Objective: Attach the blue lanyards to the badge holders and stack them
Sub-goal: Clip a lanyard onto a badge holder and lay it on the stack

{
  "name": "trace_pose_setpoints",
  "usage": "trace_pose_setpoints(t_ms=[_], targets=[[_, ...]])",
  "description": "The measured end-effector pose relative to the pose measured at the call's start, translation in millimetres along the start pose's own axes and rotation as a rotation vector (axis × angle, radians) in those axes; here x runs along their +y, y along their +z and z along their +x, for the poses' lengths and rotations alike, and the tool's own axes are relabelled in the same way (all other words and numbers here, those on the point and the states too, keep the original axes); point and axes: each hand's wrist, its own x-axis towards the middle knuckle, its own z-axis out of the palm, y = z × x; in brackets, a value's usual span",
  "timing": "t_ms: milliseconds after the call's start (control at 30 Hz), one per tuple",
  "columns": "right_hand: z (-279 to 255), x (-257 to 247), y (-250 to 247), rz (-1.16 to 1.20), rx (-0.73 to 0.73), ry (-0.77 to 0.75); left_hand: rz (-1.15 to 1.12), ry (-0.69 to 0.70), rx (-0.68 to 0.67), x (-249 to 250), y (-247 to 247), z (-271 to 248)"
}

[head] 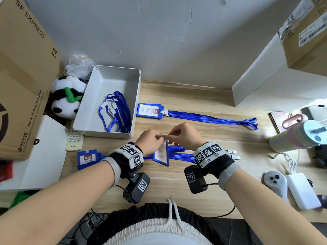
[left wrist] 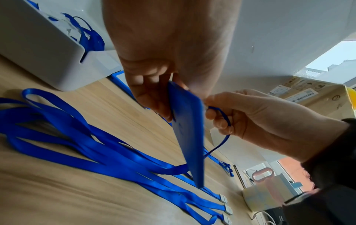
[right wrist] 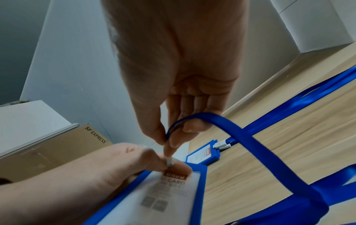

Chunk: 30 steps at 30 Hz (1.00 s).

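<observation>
Above the desk (head: 203,138), at about 6 o'clock from the tray (head: 106,80), the left hand (head: 150,140) gripped the top of a holder (head: 161,154), fingers curled round it, card face tilted up. The right hand (head: 185,135) pinched a lanyard's (right wrist: 240,134) clip (right wrist: 170,162) between thumb and forefinger, touching the holder's top edge. A finished badge (head: 150,110) lay at 12 o'clock. Loose lanyards (left wrist: 96,152) lay beneath the hands; more holders (head: 87,159) sat at 9 o'clock.
</observation>
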Motion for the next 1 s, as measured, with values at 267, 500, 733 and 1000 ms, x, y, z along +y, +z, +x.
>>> trace_pose_setpoints(t_ms=[267, 500, 733, 1000], targets=[[0.3, 5.3, -0.8, 0.01, 0.006, -0.005, -0.109, 0.003, 0.045, -6.9, -3.4, 1.7], [-0.6, 6.5, -2.1, 0.003, 0.026, -0.018, -0.106, 0.004, 0.079, 0.8, -4.3, -3.4], [-6.5, 9.1, -4.8, 0.047, 0.021, -0.048, -0.092, -0.015, 0.096, 6.4, -5.2, -2.4], [-4.5, 9.0, 5.5, 0.061, 0.089, -0.025, -0.058, -0.045, 0.154, 12.5, -2.5, -6.2]])
